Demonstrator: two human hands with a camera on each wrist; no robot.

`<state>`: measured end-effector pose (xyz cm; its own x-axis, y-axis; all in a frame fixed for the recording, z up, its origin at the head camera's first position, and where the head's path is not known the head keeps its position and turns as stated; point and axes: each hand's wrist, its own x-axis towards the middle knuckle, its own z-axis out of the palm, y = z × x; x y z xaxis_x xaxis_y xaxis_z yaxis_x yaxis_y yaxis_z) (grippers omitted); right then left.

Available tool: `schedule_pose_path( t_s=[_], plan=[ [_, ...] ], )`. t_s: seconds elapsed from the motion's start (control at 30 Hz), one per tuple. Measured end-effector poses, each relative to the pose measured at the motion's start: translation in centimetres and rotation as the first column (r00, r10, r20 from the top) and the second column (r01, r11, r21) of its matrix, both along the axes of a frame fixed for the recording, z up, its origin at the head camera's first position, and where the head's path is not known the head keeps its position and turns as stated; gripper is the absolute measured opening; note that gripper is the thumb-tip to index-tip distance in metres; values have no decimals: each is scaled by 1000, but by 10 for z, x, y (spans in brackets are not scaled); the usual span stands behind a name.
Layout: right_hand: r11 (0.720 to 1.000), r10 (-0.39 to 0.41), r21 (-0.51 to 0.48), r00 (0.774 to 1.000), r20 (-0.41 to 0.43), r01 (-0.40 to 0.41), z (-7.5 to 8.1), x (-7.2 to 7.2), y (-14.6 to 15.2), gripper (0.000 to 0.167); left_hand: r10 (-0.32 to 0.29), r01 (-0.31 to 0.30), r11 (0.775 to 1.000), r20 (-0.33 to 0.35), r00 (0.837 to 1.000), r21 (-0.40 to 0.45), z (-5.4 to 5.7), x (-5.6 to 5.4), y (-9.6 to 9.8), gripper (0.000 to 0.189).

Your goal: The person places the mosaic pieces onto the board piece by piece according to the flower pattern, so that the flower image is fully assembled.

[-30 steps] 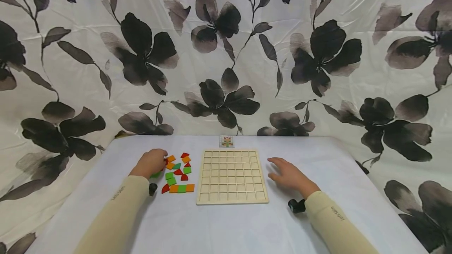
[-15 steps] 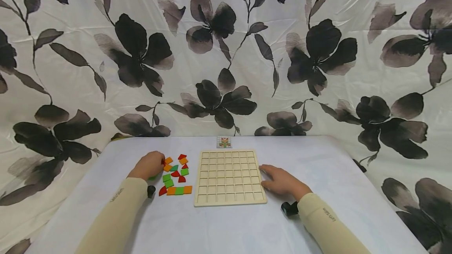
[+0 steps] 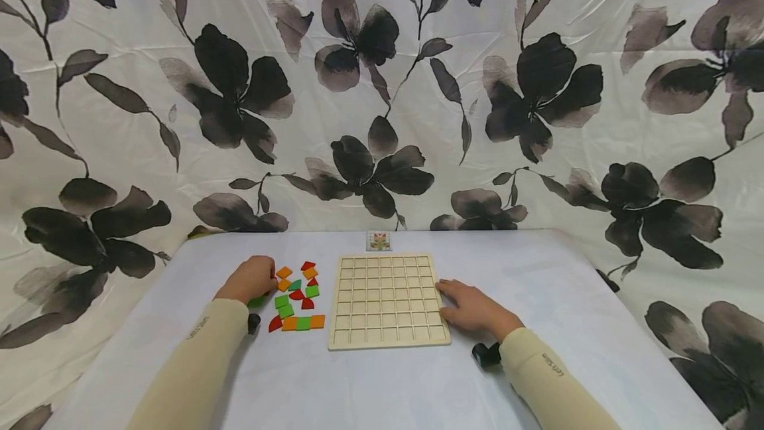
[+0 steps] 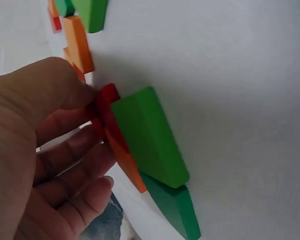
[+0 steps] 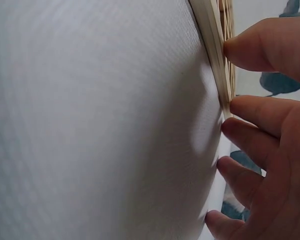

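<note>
My left hand [image 3: 247, 281] is at the left side of the loose coloured tiles. In the left wrist view its thumb and index finger pinch a red tile [image 4: 109, 107], partly hidden by the fingers. Right beside that tile lie a light green tile [image 4: 152, 140], an orange tile [image 4: 125, 162] and a dark green tile [image 4: 177, 207]. My right hand [image 3: 474, 307] has its fingers extended, with the thumb and index fingertips touching the right edge of the wooden grid board [image 3: 388, 300]. No tiles lie in the board's squares.
Between the left hand and the board are several orange, green and red tiles, among them a row with a green tile [image 3: 303, 323] in it. A small pattern card [image 3: 379, 240] lies behind the board. White cloth [image 3: 382, 390] covers the table, and a floral curtain [image 3: 453, 171] hangs behind.
My right hand has moved left from the open cloth to the board's right edge. The left hand stays among the tiles, shifting only slightly. The head view has turned a little.
</note>
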<state>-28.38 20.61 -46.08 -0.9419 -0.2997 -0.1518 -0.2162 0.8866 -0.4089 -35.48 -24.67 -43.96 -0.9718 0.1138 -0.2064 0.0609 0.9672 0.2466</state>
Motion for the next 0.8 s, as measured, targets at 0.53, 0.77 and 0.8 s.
schedule_pose_path(
  t_s=[0.53,0.77,0.8],
  plan=[
    [1000,10,-4,1000,-2,-10,2,1,-1,59,31,-29,999,-57,998,37,8,-1,10,22],
    [1000,6,0,1000,2,-6,2,-1,-2,59,-22,32,996,-121,992,82,22,5,41,25],
    [1000,7,1,1000,4,-7,1,-1,-2,60,-31,43,995,-133,991,87,22,6,46,24]
  ],
)
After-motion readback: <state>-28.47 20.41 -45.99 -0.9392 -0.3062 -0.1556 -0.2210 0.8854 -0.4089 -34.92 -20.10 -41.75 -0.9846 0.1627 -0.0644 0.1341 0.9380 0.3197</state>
